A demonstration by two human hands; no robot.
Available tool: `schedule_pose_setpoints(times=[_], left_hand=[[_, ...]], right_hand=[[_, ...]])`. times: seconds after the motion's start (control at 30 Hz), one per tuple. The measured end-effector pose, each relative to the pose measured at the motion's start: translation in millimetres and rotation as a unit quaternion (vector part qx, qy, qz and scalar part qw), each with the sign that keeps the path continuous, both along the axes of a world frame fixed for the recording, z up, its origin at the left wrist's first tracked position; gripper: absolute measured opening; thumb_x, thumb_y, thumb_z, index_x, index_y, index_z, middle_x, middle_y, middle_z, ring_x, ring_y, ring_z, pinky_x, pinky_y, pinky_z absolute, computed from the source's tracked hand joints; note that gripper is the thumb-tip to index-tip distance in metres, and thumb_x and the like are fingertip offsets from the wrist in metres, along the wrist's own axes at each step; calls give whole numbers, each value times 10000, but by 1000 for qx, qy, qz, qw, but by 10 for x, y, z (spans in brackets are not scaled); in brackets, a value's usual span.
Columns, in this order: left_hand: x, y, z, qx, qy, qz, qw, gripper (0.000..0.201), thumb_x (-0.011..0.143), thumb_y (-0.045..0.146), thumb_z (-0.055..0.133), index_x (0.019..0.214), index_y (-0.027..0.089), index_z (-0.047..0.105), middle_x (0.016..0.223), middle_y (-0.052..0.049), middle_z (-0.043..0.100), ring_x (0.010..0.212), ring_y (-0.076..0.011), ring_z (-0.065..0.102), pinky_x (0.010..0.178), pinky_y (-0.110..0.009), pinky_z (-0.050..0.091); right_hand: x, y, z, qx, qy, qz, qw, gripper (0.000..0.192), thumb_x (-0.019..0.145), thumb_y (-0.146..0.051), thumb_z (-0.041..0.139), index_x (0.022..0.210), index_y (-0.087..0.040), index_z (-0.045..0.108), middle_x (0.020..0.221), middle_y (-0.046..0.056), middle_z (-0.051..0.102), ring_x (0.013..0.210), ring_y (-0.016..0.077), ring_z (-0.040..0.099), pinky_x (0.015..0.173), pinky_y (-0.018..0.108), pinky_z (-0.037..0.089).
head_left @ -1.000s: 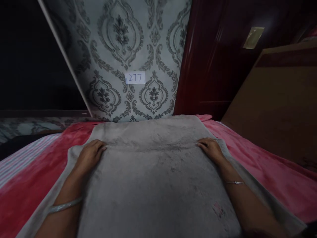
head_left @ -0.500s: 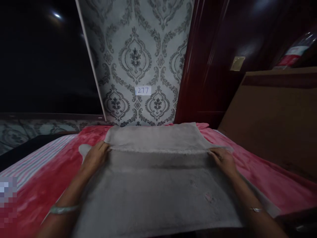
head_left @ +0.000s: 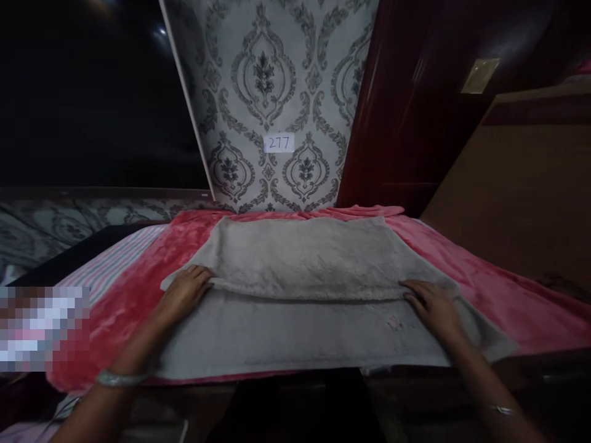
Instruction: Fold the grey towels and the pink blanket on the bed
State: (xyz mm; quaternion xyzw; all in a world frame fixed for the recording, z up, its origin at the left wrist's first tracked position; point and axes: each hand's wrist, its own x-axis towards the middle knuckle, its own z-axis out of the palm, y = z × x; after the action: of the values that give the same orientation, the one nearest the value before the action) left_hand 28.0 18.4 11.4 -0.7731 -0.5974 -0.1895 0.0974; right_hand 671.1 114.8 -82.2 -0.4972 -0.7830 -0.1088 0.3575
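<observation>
Your left hand and right hand rest flat, fingers spread, on the grey towel; it looks soft, light and limp, so take its folded edge at both ends.

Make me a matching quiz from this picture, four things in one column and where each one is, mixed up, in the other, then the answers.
Things:
1. grey towel
2. pink blanket
3. number label
4. left hand

Places:
A. on the patterned wall
B. at the left end of the towel's folded edge
C. spread under the towel
D. lying on the blanket, far part folded over toward the person

Pairs: 1-D, 2-C, 3-A, 4-B
</observation>
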Motion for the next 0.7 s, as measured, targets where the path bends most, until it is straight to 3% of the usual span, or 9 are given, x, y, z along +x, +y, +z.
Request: schedule_pose_setpoints(times=[0.17, 0.3, 0.37, 0.43, 0.57, 0.7], left_hand=[[-237, -17, 5, -18, -30, 48, 998, 235, 835, 359, 504, 898, 241, 697, 999, -129, 737, 984, -315, 677, 889, -419, 515], [-297, 69, 159, 20, -42, 88, 995, 263, 811, 327, 464, 912, 241, 691, 958, -119, 751, 939, -312, 696, 855, -405, 527], [-269, 103, 390, 63, -34, 116, 991, 296, 813, 288, 437, 955, 231, 690, 991, -115, 752, 963, -300, 695, 865, -392, 526], [-205, 102, 717, 83, 3, 143, 986, 339, 837, 268, 408, 1012, 204, 692, 1047, -127, 746, 1013, -298, 687, 901, -395, 515], [-39, -19, 1445, 95, 93, 218, 967, 376, 906, 268, 379, 1094, 156, 685, 1074, -133, 731, 1010, -282, 676, 887, -374, 507], [-28, -231, 2008, 188, 102, 269, 939, 401, 951, 301, 359, 1138, 135, 673, 1036, -67, 701, 1011, -213, 665, 871, -311, 489]], right_hand=[[214, 29, 38, -14, -2, -9, 1000, 376, 874, -465, 486, 1010, -259, 769, 1052, 94, 761, 978, 326, 688, 879, 522, 530], [224, 105, 357, -47, 45, -60, 996, 336, 793, -422, 477, 820, -240, 759, 924, 115, 773, 879, 326, 704, 813, 475, 538], [157, 155, 643, -44, 92, -103, 989, 334, 772, -417, 468, 773, -228, 743, 875, 129, 767, 825, 311, 704, 757, 430, 538], [73, 207, 972, -15, 135, -144, 980, 344, 748, -421, 458, 775, -222, 738, 862, 119, 764, 822, 306, 699, 729, 405, 527], [-44, 255, 1615, 76, 204, -185, 958, 374, 733, -390, 460, 853, -190, 752, 867, 99, 762, 838, 279, 690, 744, 372, 505], [-11, 136, 2156, 175, 229, -213, 934, 342, 812, -350, 516, 902, -121, 755, 850, 123, 743, 778, 234, 672, 712, 348, 483]])
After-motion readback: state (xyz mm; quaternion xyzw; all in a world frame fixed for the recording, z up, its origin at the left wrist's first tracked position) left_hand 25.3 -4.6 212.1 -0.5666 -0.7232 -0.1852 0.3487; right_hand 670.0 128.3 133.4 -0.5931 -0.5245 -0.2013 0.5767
